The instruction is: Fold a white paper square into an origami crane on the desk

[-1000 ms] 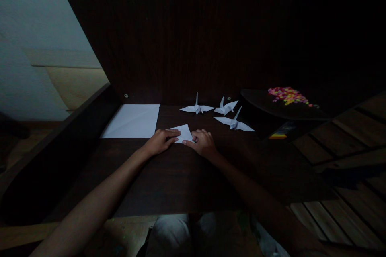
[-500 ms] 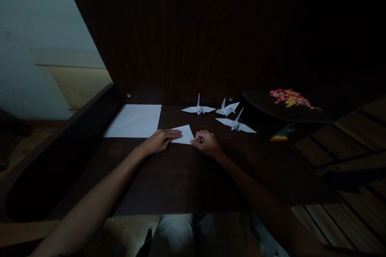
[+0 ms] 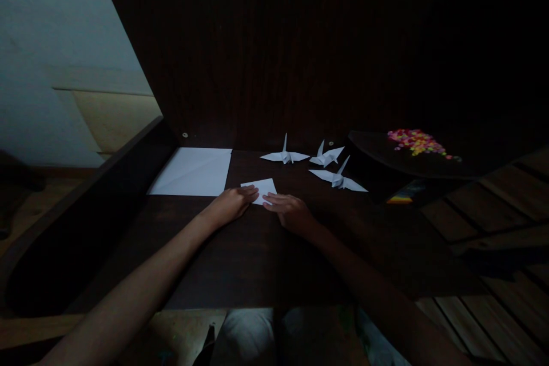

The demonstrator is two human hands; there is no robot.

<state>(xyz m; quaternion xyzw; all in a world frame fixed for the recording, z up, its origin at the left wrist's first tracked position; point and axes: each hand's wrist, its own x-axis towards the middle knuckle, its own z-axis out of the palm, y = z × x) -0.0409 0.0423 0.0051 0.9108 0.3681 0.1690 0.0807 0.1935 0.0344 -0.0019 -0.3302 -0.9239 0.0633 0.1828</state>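
Note:
A small folded piece of white paper [image 3: 266,186] lies on the dark wooden desk [image 3: 240,257] in front of me. My left hand [image 3: 235,203] rests with its fingers stretched over the left part of the paper. From the right, my right hand [image 3: 291,211] lays its extended fingers on the paper's lower right part. Both hands press the sheet down and neither grips it. The paper's lower edge is partly hidden under the fingers.
Behind the paper stand three white paper cranes, one being the front crane [image 3: 338,179]. Larger white sheets [image 3: 193,171] lie at the left. A dark rounded shelf [image 3: 369,148] on the right bears a heap of small colourful pieces [image 3: 416,142]. A tall dark panel [image 3: 274,46] rises behind.
My right hand has gone from a pinch at the paper's right corner to fingers laid out flat on it. The paper's right corner is folded in, and the view has shifted slightly.

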